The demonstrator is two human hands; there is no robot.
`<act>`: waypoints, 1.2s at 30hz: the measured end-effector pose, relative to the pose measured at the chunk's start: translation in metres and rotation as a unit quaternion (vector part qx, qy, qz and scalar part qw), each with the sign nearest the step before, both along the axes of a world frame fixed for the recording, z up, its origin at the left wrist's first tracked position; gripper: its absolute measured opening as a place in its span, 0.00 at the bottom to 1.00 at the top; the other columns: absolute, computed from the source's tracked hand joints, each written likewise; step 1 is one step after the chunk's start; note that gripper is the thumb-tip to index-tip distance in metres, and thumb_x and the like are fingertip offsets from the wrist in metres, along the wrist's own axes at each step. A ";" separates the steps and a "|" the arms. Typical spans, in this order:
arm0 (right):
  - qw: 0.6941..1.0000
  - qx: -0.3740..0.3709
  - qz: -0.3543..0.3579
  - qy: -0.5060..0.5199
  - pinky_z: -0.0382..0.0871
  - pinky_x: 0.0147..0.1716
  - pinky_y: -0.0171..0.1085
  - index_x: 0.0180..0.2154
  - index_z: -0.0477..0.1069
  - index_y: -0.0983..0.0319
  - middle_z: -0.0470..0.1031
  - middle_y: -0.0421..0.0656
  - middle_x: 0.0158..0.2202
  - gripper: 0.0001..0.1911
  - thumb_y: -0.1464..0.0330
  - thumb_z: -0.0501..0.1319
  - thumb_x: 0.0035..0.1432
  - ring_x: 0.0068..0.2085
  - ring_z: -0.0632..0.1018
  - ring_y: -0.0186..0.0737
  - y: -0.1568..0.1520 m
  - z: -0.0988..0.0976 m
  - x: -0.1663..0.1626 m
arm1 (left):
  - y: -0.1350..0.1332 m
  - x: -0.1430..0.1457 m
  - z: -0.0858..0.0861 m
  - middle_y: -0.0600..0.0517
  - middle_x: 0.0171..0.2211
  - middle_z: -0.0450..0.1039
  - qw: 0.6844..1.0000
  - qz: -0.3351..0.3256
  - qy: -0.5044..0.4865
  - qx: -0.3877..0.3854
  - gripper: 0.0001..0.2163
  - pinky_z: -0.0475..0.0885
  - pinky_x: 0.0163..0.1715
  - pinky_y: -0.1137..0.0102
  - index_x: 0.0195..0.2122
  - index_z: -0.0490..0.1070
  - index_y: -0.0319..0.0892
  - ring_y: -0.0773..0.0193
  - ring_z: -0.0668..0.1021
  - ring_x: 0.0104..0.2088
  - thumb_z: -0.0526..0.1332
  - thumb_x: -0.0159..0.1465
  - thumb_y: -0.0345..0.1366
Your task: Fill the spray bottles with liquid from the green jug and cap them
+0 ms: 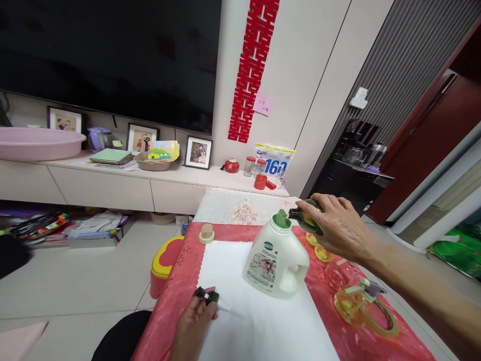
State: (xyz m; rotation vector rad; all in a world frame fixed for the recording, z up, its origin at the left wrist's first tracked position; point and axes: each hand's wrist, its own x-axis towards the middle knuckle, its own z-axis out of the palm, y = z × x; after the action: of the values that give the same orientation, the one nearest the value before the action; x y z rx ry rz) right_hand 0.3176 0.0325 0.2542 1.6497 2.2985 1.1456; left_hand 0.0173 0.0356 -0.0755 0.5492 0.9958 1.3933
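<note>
Right hand (338, 225) gripped a dark green glass bottle (308, 216), tilted over a white plastic jug (276, 260); left hand (197, 316) pinched a small dark cap (206, 296).

We count two hands: a left hand (195, 313) and a right hand (340, 225). We see one white detergent jug (276, 260), one small dark green bottle (308, 216), one dark cap (206, 296) and one beige lid (206, 233). One white cloth (259, 321) lies over one red tablecloth (176, 286). On the shelf we count three framed photos (198, 152), one pink basin (37, 143) and one red pot (232, 165). One television (112, 55) hangs above.
</note>
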 end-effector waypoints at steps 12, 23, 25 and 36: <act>1.000 -0.005 0.003 -0.012 0.59 0.48 0.47 0.62 0.62 0.55 0.65 0.53 0.57 0.35 0.75 0.59 0.52 0.54 0.69 0.52 0.002 0.002 -0.001 | 0.000 0.000 0.003 0.49 0.31 0.80 1.000 0.008 -0.013 -0.002 0.24 0.72 0.24 0.71 0.36 0.81 0.41 0.66 0.75 0.24 0.80 0.38 0.44; 0.999 -0.002 0.011 -0.036 0.57 0.49 0.48 0.62 0.63 0.55 0.65 0.55 0.57 0.37 0.76 0.60 0.49 0.53 0.68 0.53 0.004 0.003 -0.001 | -0.001 -0.002 0.001 0.50 0.28 0.79 1.000 -0.016 -0.004 0.000 0.24 0.73 0.26 0.71 0.37 0.82 0.41 0.64 0.76 0.25 0.80 0.41 0.45; 0.999 -0.001 0.009 -0.041 0.57 0.49 0.48 0.62 0.62 0.54 0.65 0.55 0.58 0.37 0.76 0.60 0.49 0.54 0.68 0.53 0.004 0.004 -0.001 | 0.000 -0.002 -0.001 0.50 0.29 0.79 1.000 -0.009 -0.005 -0.002 0.24 0.73 0.25 0.70 0.37 0.82 0.41 0.64 0.76 0.25 0.80 0.40 0.45; 0.997 0.003 0.005 -0.077 0.56 0.50 0.49 0.61 0.62 0.54 0.65 0.55 0.58 0.35 0.76 0.60 0.51 0.55 0.68 0.54 0.004 0.008 -0.007 | -0.001 -0.001 0.004 0.51 0.29 0.79 1.000 -0.008 -0.007 0.013 0.22 0.72 0.25 0.71 0.37 0.81 0.42 0.66 0.75 0.25 0.79 0.41 0.42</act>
State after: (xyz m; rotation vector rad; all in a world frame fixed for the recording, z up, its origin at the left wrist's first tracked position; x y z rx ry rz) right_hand 0.3102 0.0361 0.2619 1.4951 2.2139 1.2354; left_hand 0.0162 0.0343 -0.0716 0.5646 0.9620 1.3956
